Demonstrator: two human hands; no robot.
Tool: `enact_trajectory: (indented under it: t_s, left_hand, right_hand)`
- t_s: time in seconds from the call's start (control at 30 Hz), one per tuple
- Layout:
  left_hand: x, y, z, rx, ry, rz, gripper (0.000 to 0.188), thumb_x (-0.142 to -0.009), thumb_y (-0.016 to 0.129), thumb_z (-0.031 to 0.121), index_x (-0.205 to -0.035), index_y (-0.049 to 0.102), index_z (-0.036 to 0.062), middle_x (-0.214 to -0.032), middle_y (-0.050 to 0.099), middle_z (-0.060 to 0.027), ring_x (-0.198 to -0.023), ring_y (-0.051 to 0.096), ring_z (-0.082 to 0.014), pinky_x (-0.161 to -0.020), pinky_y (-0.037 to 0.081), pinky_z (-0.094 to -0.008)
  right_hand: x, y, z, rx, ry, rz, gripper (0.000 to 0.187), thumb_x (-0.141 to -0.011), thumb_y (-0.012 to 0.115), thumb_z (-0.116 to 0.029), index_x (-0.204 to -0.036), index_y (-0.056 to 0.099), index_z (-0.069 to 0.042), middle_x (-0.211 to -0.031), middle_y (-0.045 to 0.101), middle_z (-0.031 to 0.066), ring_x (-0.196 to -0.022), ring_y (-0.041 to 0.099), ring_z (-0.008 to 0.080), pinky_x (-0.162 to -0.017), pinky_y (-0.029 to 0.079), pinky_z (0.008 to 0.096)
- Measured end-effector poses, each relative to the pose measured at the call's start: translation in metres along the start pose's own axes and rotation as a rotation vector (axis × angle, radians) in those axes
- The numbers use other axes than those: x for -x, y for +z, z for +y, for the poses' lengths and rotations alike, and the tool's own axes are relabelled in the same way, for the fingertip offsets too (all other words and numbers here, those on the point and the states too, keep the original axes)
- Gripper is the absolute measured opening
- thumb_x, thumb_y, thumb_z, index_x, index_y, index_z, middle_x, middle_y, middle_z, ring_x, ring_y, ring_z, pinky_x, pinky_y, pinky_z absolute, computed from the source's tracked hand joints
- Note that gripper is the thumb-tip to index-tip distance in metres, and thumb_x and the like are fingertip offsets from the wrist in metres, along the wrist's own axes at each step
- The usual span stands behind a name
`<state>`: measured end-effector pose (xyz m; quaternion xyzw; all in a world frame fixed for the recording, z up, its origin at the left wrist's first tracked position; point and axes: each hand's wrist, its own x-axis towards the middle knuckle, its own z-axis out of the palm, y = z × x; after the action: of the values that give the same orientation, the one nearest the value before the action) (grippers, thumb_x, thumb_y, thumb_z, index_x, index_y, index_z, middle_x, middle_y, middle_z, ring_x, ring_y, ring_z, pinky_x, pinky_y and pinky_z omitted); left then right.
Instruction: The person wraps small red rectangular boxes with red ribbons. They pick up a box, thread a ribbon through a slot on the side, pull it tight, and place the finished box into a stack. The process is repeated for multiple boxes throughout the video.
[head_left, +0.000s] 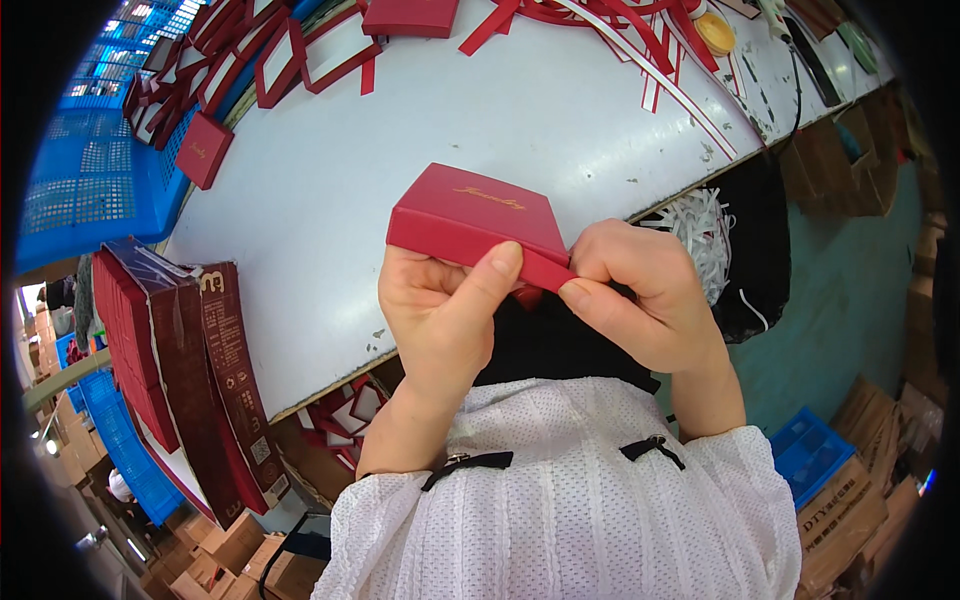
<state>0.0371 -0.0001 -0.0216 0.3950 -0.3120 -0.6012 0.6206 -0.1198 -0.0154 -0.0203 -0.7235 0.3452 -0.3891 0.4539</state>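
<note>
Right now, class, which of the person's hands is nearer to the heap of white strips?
Right. The right hand is close by, just left of the white strips; the left hand is farther left, holding the red box.

Gold script is being carried on the lid of the held red box (478,220); similar script is being shown on a second red box (205,150), upper left. Pale lettering, tiny unreadable print, symbols and a square code (260,450) are being displayed on a brown carton (235,370). Dark lettering is being borne by a cardboard box (840,525), lower right.
</note>
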Motion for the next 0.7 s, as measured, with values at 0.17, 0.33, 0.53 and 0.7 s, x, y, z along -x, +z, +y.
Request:
enact_trajectory:
  t_s: [0.17, 0.33, 0.53, 0.7]
  left_hand:
    - [-0.004, -0.006, -0.002, 0.062, -0.027, -0.004, 0.025, -0.074, 0.052, -0.006, -0.098, 0.045, -0.003, -0.088, 0.056, -0.0132, -0.077, 0.058, -0.0177, -0.07, 0.05, -0.0314]
    - [-0.002, -0.014, -0.009, 0.064, 0.061, -0.033, 0.022, -0.078, 0.046, -0.001, -0.1, 0.043, -0.0059, -0.095, 0.054, -0.0171, -0.085, 0.057, -0.0242, -0.074, 0.049, -0.0373]
    - [-0.006, -0.031, -0.004, 0.695, -0.054, -0.092, 0.02, -0.082, 0.041, 0.004, -0.1, 0.043, -0.0062, -0.104, 0.049, -0.0196, -0.097, 0.051, -0.0288, -0.082, 0.045, -0.0407]
    - [-0.002, -0.043, -0.007, 0.98, -0.228, -0.134, 0.021, -0.083, 0.043, 0.007, -0.101, 0.044, -0.0041, -0.103, 0.05, -0.0176, -0.096, 0.051, -0.0271, -0.084, 0.045, -0.0386]
  right_hand:
    - [0.001, -0.001, 0.003, -0.044, 0.146, 0.039, 0.016, -0.073, 0.055, -0.01, -0.063, 0.046, -0.001, -0.051, 0.042, 0.0063, -0.045, 0.041, 0.0164, -0.042, 0.031, 0.0275]
    - [-0.003, -0.008, -0.003, -0.1, 0.345, 0.016, 0.008, -0.074, 0.056, -0.008, -0.074, 0.054, 0.0, -0.056, 0.052, 0.0037, -0.048, 0.046, 0.0076, -0.045, 0.036, 0.0208]
    - [0.001, -0.022, 0.009, -0.068, 0.247, 0.237, 0.017, -0.071, 0.058, 0.0, -0.088, 0.059, 0.0, -0.067, 0.058, 0.0036, -0.059, 0.053, 0.0062, -0.054, 0.042, 0.0176]
    - [-0.005, -0.016, 0.013, -0.088, 0.144, 0.255, 0.016, -0.072, 0.057, 0.0, -0.088, 0.059, 0.002, -0.071, 0.059, 0.0049, -0.062, 0.054, 0.0063, -0.055, 0.043, 0.0175]
